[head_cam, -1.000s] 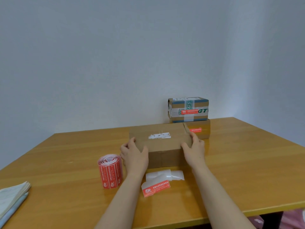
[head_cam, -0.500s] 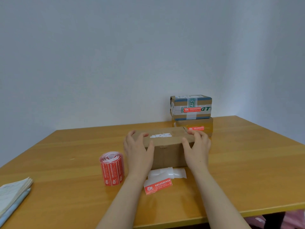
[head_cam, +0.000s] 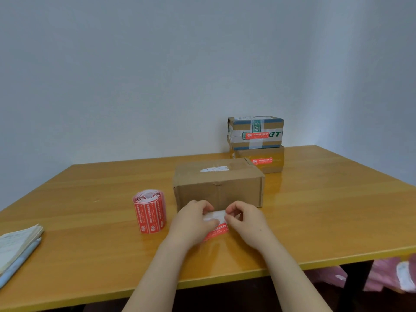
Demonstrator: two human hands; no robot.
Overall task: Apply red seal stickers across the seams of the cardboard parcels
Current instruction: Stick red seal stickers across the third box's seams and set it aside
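Standing on the table (head_cam: 315, 212), the box (head_cam: 218, 185) sits just beyond my hands, the roll (head_cam: 149, 211) upright to its left. My left hand (head_cam: 193, 220) and right hand (head_cam: 246, 219), fingers curled, both pinch the sticker (head_cam: 218, 230) just in front of the box.

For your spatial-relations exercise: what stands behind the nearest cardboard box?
A taped upper parcel stacked on a lower parcel, both red-stickered. The nearest box hides the lower parcel's left corner.
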